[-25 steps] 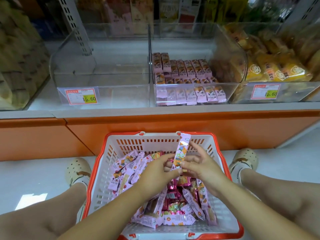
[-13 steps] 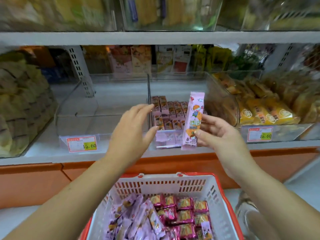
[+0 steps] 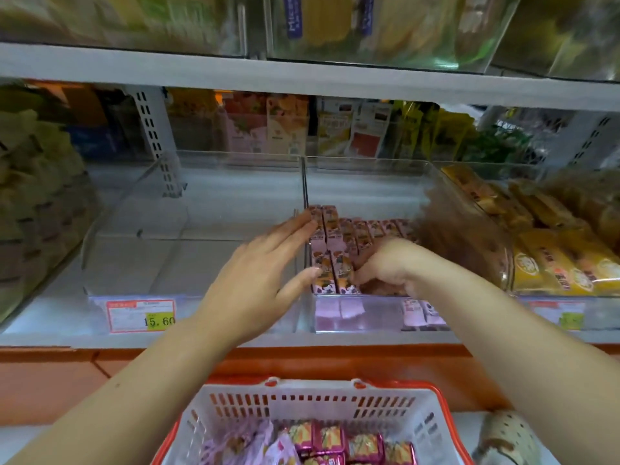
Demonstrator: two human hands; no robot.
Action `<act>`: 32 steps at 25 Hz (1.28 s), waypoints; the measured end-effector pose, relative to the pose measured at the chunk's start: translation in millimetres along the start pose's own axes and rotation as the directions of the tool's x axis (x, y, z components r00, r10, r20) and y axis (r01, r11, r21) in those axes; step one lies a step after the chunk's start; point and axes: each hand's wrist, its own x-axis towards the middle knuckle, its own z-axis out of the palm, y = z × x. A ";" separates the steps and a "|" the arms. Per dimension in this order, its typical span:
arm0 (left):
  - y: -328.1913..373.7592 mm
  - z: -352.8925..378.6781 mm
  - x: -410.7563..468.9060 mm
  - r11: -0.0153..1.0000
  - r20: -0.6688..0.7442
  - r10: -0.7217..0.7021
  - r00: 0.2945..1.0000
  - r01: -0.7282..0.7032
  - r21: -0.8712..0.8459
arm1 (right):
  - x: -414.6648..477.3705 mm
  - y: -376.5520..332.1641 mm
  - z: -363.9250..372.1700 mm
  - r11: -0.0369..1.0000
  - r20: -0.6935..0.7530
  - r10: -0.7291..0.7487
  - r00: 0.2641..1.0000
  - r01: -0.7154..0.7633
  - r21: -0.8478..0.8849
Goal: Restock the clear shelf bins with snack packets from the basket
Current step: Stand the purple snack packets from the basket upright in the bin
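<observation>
Seemingly well short of done: on the shelf (image 3: 302, 338) the left bin (image 3: 188, 229) shows no stock, and the middle bin (image 3: 369, 182) is only partly lined; the basket (image 3: 446, 407) below holds many more. With fingers straight, the left hand (image 3: 255, 280) steadies the row's end. Curled onto the front pink snack packets (image 3: 349, 233), the right hand (image 3: 385, 266) may grip one; that cannot be told.

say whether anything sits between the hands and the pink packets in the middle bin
Nothing visible does. The right hand is inside the bin, its fingers against the front packets. The left hand is open at their left side, by the divider.
</observation>
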 end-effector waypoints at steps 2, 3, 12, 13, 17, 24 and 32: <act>1.3 -0.6 -0.1 1.000 0.013 -0.005 1.000 0.005 -0.001 | 5.5 0.1 5.1 1.000 0.004 0.007 1.000 -0.007 -0.005; 1.4 -0.6 0.2 1.000 0.022 -0.010 1.000 0.010 0.001 | 6.2 -1.6 6.2 0.999 0.006 0.017 1.000 -0.017 -0.047; 30.3 -9.7 -58.7 0.995 -0.188 0.101 0.977 -0.100 0.013 | -87.8 33.6 12.7 0.785 -0.695 -0.407 0.593 0.616 0.066; 37.0 -3.7 -76.5 0.992 -0.119 0.127 0.985 -0.128 0.001 | -100.3 51.9 27.9 0.755 -0.725 -0.416 0.549 0.653 0.061; 42.6 50.2 -155.2 0.996 0.456 -0.005 0.890 0.044 -0.074 | -115.3 142.1 116.2 0.915 -0.225 -0.404 0.887 0.388 -0.112; 38.9 113.7 -262.2 0.963 0.816 -0.259 0.518 0.209 0.173 | -111.6 212.3 224.7 0.829 0.481 -0.186 0.857 0.400 -0.391; 28.0 122.0 -258.3 0.961 0.803 -0.258 0.537 0.229 0.156 | -106.8 225.5 243.2 0.902 0.306 -0.181 0.935 0.281 -0.327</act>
